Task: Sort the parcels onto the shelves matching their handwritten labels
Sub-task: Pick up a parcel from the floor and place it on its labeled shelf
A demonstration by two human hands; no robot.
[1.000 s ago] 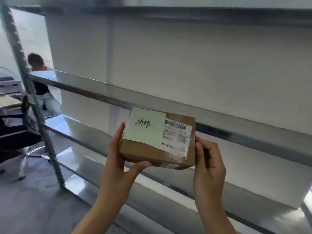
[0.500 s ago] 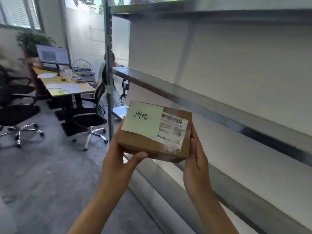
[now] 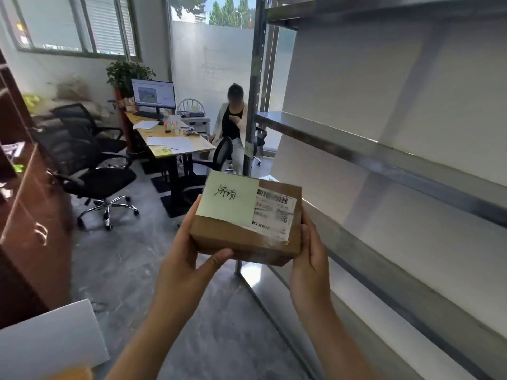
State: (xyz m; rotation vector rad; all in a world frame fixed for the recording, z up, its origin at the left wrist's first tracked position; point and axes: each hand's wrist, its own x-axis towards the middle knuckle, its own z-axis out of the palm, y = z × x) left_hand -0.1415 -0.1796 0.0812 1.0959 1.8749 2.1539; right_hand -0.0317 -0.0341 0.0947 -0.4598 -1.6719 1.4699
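Note:
A small brown cardboard parcel (image 3: 241, 239) is held in front of me at chest height. A pale green note (image 3: 229, 200) with black handwriting sticks on its top, beside a white barcode label (image 3: 274, 212). My left hand (image 3: 183, 264) grips the parcel's left end, thumb under the front edge. My right hand (image 3: 310, 261) grips its right end. The metal shelf rack (image 3: 384, 154) runs along the right, its boards bare.
A rack upright (image 3: 253, 86) stands just behind the parcel. To the left are a desk (image 3: 175, 144) with a monitor, black office chairs (image 3: 90, 165) and a wooden cabinet (image 3: 30, 209). A seated person (image 3: 233, 124) is at the back. A white board (image 3: 46, 341) lies at bottom left.
My view has swung left from the shelves toward the office. The parcel stays held in both hands, in the same grip.

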